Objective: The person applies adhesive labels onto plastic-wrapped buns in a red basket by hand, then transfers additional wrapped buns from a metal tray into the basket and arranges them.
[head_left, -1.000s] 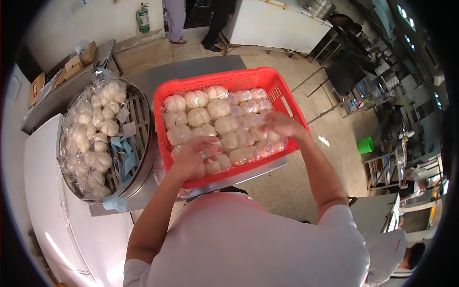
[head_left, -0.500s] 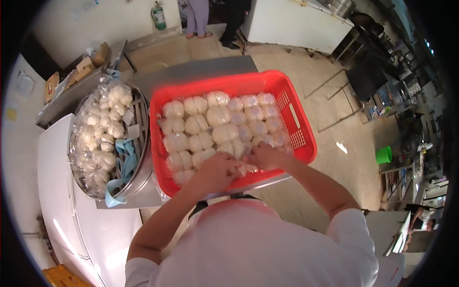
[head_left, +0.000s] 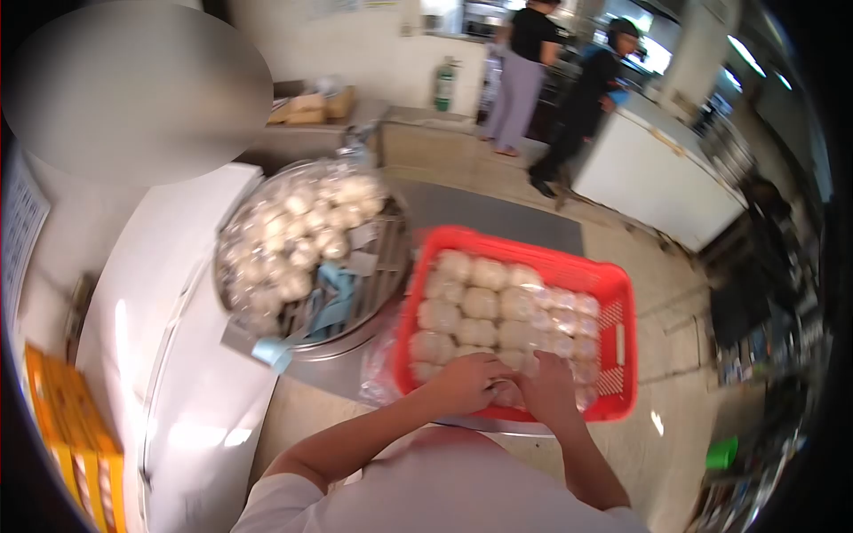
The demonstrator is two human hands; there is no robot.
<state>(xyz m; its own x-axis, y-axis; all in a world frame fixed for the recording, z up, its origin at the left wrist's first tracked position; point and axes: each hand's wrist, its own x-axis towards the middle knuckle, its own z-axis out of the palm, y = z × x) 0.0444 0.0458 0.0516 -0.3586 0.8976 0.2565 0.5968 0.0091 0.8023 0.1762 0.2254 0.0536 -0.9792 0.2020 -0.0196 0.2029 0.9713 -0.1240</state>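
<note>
A red plastic basket [head_left: 524, 249] holds rows of round white buns [head_left: 481, 303]. Clear, shiny plastic covers the smaller buns [head_left: 563, 321] on its right side. Over the front rim, my left hand [head_left: 469, 384] is closed with its fingers bent inward. My right hand [head_left: 548, 388] is closed just beside it, the fingertips of both nearly meeting above the nearest buns. What they pinch is too blurred and covered to make out. Crumpled clear plastic [head_left: 380, 377] lies against the basket's left side.
Left of the basket stands a round metal steamer tray [head_left: 391, 258] with bagged buns [head_left: 298, 235] and a light blue strap [head_left: 330, 300]. A white freezer [head_left: 191, 373] flanks the table [head_left: 498, 213]. Two people [head_left: 524, 75] [head_left: 591, 98] stand at the back, near a white chest [head_left: 657, 169].
The view has swung left and up, so the basket and steamer sit further right and lower. My hands have drawn closer together at the front rim.
</note>
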